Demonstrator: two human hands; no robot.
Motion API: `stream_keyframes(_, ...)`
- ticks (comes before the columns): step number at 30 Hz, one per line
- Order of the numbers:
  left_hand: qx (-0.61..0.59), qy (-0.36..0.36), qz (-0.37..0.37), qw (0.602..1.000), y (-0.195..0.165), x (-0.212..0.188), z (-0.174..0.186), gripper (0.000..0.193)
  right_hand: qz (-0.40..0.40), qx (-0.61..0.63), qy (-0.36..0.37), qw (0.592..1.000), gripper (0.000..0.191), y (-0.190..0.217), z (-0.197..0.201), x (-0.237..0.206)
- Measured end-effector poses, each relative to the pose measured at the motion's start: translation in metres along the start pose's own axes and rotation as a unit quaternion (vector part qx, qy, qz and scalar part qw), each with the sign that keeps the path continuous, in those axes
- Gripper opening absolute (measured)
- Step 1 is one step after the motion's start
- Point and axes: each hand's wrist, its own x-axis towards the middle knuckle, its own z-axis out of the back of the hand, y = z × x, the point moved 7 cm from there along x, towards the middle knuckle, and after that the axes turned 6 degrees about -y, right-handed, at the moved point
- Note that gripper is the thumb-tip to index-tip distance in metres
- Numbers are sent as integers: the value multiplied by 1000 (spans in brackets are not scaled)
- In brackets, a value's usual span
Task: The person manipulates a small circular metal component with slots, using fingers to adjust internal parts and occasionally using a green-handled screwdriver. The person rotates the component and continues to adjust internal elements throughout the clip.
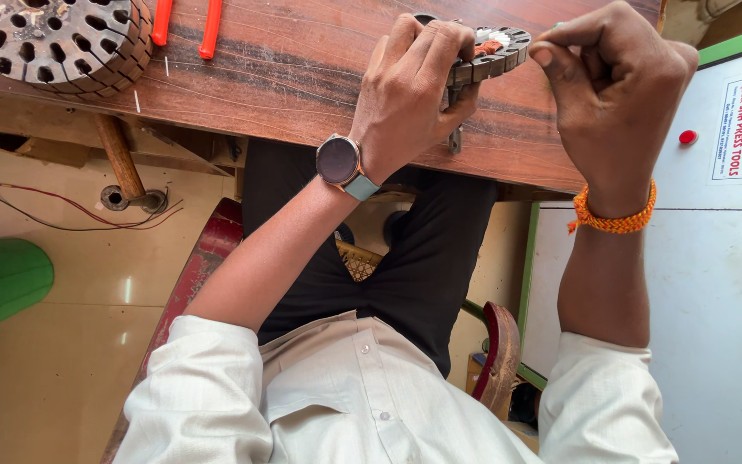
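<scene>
Slotted metal stator (495, 51) lies on the table's (302, 77) far edge. Left hand (414, 94) grips its left rim, fingers curled shut; right hand (616, 86), pinched closed just right of it, holds something unclear.

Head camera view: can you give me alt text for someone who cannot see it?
A person's left hand grips a round slotted metal core at the edge of a brown wooden workbench, while the right hand, fingers pinched, is raised beside it. A second slotted metal disc and orange-handled pliers lie further left.
</scene>
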Motion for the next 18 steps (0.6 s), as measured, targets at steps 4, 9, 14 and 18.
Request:
stream_keyframes(4,13,-7,0,1000,-2,2,1,48,-4,16,-8,1000,14,10,7,-11)
stream_keyframes(9,34,-23,4,999,-3,4,1,47,-89,4,-16,996,15,4,16,-22)
stream_keyframes(14,25,-18,10,999,-3,2,0,45,-54,19,-17,998,17,1,11,-5)
stream_keyframes(18,28,-30,7,999,-3,2,0,46,-35,4,-14,999,16,-8,1,12)
